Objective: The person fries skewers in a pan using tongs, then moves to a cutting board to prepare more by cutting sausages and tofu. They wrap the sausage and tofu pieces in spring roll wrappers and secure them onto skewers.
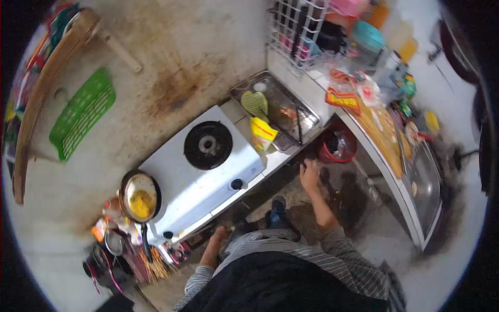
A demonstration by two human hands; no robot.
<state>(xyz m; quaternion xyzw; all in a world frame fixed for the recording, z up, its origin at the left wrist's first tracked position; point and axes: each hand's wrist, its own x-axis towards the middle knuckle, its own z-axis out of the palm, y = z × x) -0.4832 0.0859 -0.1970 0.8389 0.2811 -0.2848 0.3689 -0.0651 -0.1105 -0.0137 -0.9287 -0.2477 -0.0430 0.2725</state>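
Note:
My right hand (310, 174) hangs beside the red bin (347, 156), apart from the stove. Its fingers are blurred, and whether they hold anything does not show. Down at my side, near the front edge of the counter, is my left hand (220, 234), with its fingers mostly hidden. The white two-burner stove (208, 182) lies in front of me. On its left burner sits a frying pan (122, 195) with something yellow, perhaps egg, in it. The right burner (208, 145) carries no pan.
A yellow packet (263, 132) and a green oven mitt (254, 105) lie by a metal tray (291, 99) right of the stove. Beyond are a wooden board (387, 138) and a sink (423, 190). A green plastic rack (83, 114) hangs on the stained wall.

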